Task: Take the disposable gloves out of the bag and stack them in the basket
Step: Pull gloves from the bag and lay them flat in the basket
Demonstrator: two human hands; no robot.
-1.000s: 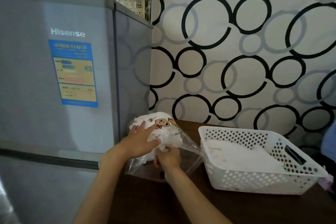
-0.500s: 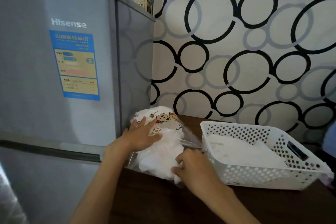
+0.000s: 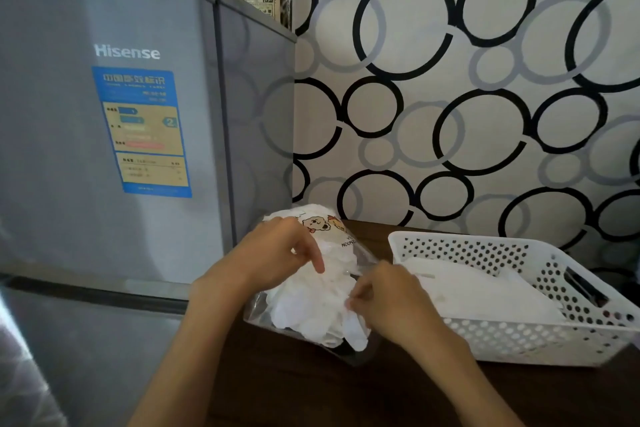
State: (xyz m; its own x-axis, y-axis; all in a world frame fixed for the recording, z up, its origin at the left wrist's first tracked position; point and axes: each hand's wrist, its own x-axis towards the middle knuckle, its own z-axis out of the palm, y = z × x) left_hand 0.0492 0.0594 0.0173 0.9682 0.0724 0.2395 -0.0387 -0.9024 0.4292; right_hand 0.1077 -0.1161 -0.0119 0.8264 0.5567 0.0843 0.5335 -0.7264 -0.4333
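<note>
Head view: the grey fridge filling the left of the frame carries the word "Hisense" in white, and under it a blue and yellow label with Chinese characters and a "2" in an arrow; the smaller print is too blurred to read. At lower centre a clear bag stuffed with white disposable gloves lies on the dark table; it shows cartoon bears and letters reading "NOON". The left hand rests on the bag's upper left, fingers curled around it. The right hand pinches the gloves at the bag's right edge. Just right stands the white perforated basket, with white gloves inside.
</note>
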